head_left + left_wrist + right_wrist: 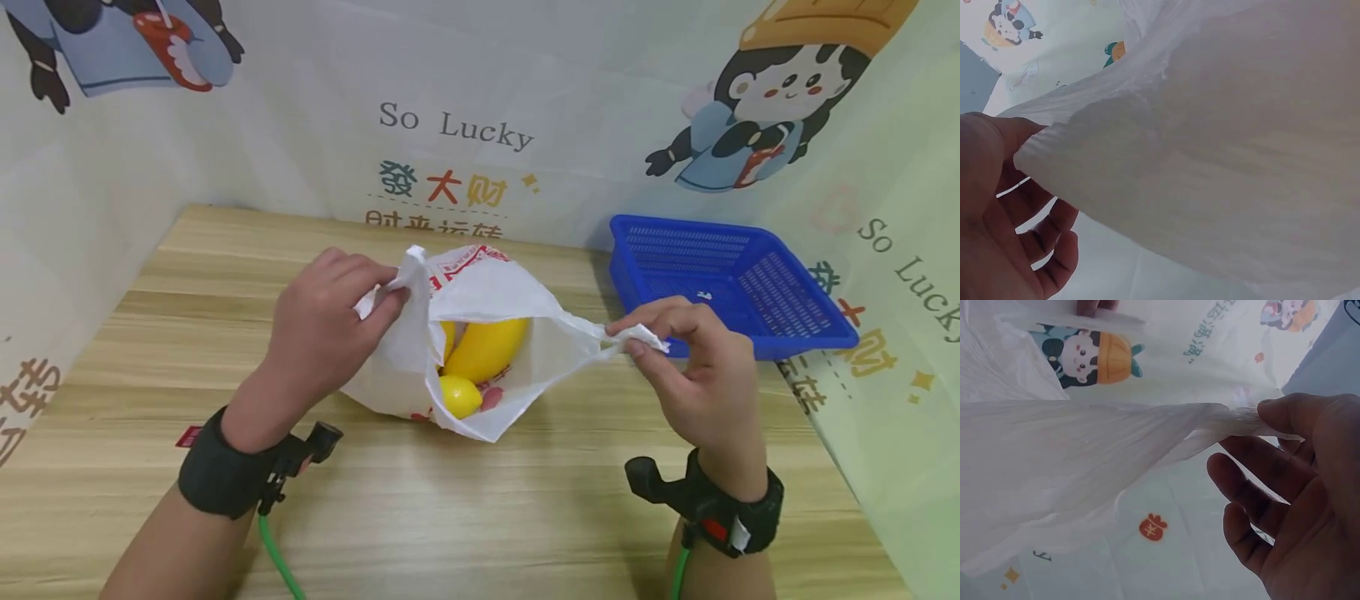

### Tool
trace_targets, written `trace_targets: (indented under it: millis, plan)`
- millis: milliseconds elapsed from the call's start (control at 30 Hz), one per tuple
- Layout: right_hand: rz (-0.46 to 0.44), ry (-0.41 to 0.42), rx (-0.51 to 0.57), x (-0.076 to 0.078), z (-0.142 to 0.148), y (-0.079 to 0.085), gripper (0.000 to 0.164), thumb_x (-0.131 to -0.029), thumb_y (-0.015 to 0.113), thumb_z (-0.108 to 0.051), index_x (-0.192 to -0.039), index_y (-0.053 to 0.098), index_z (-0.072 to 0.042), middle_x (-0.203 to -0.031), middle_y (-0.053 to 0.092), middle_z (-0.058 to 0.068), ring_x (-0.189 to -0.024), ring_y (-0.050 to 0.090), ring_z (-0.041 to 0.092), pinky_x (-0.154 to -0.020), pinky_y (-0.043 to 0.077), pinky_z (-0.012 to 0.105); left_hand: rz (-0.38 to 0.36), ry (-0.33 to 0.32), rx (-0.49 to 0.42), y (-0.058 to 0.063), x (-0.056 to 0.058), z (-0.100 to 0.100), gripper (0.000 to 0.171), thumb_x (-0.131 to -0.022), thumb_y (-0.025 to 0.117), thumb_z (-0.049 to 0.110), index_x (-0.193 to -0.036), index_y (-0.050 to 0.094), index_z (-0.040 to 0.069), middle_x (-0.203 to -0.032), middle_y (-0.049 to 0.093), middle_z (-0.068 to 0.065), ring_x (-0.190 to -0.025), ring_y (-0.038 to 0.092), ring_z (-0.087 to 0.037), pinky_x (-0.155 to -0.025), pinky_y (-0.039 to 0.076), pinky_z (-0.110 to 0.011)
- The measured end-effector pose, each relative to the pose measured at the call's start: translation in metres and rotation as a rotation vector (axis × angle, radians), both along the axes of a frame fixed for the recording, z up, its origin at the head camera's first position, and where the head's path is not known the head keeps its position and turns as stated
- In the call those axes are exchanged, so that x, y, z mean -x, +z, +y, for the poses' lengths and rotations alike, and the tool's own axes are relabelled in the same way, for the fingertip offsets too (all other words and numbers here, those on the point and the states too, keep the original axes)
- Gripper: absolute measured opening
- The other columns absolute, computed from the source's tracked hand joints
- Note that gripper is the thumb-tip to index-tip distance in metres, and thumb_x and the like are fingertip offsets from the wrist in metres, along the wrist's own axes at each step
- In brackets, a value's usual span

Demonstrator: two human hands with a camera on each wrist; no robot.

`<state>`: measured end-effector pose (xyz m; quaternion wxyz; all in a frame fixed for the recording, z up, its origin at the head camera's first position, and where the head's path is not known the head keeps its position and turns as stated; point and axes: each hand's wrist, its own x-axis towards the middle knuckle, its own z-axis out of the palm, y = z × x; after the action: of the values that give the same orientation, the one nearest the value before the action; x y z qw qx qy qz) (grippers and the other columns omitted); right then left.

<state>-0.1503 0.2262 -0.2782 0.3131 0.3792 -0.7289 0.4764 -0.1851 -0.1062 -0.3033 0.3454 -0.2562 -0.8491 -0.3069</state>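
A white plastic bag (487,287) with red print sits on the table, its mouth held apart and facing the head camera. Inside lie a lemon (460,397) and, behind it, larger yellow fruit (487,350) shaped like bananas, partly hidden by the bag's side. My left hand (322,321) pinches the bag's left edge between thumb and fingers. On the other side, my right hand (693,367) pinches the twisted right handle, pulled out taut. Both wrist views show thin white plastic (1210,162) stretching away from the pinching fingertips (1272,412).
A blue plastic basket (810,342) stands at the back right of the wooden table (480,517), just beyond my right hand, with a small white scrap (705,295) in it. Printed cloth (450,67) hangs behind and along both sides. A small red tag (188,436) lies by my left wrist.
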Motion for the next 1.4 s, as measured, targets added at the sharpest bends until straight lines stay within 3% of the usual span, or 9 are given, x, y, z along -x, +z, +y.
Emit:
trace_targets:
  millis: [200,333,467,867,1067,1400]
  plan:
    - [0.048,0.071,0.051,-0.003,-0.019,-0.005,0.044,-0.097,0.072,-0.023,-0.085,0.048,0.013,-0.087,0.071,0.007,-0.084,0.069,0.009,-0.074,0.054,0.016,-0.004,-0.002,-0.066,-0.002,0.0,0.004,0.021,-0.088,0.077,0.005,-0.105,0.071,-0.005,-0.092,0.074,-0.017,-0.081,0.062,-0.031,-0.062,0.05,-0.039]
    - [0.06,0.059,0.067,-0.003,-0.031,-0.01,0.047,-0.095,0.072,-0.026,-0.083,0.042,0.008,-0.082,0.068,0.009,-0.079,0.065,0.011,-0.071,0.053,0.016,-0.035,0.005,-0.095,-0.003,0.0,0.007,0.02,-0.087,0.077,0.003,-0.1,0.064,-0.005,-0.088,0.068,-0.018,-0.079,0.061,-0.031,-0.062,0.048,-0.039]
    - [0.1,0.017,0.021,-0.002,-0.039,-0.013,0.04,-0.097,0.07,-0.027,-0.08,0.049,0.003,-0.077,0.065,0.015,-0.074,0.061,0.017,-0.073,0.053,0.017,-0.04,0.003,-0.078,-0.004,-0.001,0.01,0.015,-0.086,0.079,0.001,-0.093,0.066,-0.004,-0.085,0.069,-0.017,-0.076,0.058,-0.03,-0.059,0.047,-0.038]
    - [0.142,-0.016,-0.175,0.002,-0.043,-0.017,0.025,-0.1,0.061,-0.021,-0.097,0.068,0.003,-0.092,0.07,0.014,-0.084,0.064,0.027,-0.084,0.052,0.021,0.037,-0.097,-0.042,-0.01,0.002,0.019,0.013,-0.084,0.081,0.002,-0.094,0.075,-0.003,-0.086,0.075,-0.013,-0.074,0.058,-0.029,-0.06,0.046,-0.036]
    - [0.093,-0.016,-0.193,0.004,-0.044,-0.02,0.021,-0.097,0.061,-0.016,-0.101,0.071,0.002,-0.096,0.072,0.015,-0.087,0.064,0.029,-0.087,0.05,0.021,0.069,-0.13,-0.021,-0.012,0.001,0.021,0.014,-0.084,0.08,0.002,-0.097,0.076,-0.002,-0.089,0.076,-0.013,-0.075,0.06,-0.03,-0.062,0.048,-0.037]
    - [0.168,-0.028,-0.215,0.01,-0.047,-0.021,0.029,-0.103,0.061,-0.024,-0.099,0.074,0.001,-0.093,0.074,0.013,-0.082,0.066,0.027,-0.078,0.053,0.023,0.074,-0.233,0.02,-0.016,-0.001,0.028,0.014,-0.082,0.08,-0.002,-0.096,0.077,0.0,-0.088,0.076,-0.01,-0.083,0.065,-0.03,-0.076,0.054,-0.041]
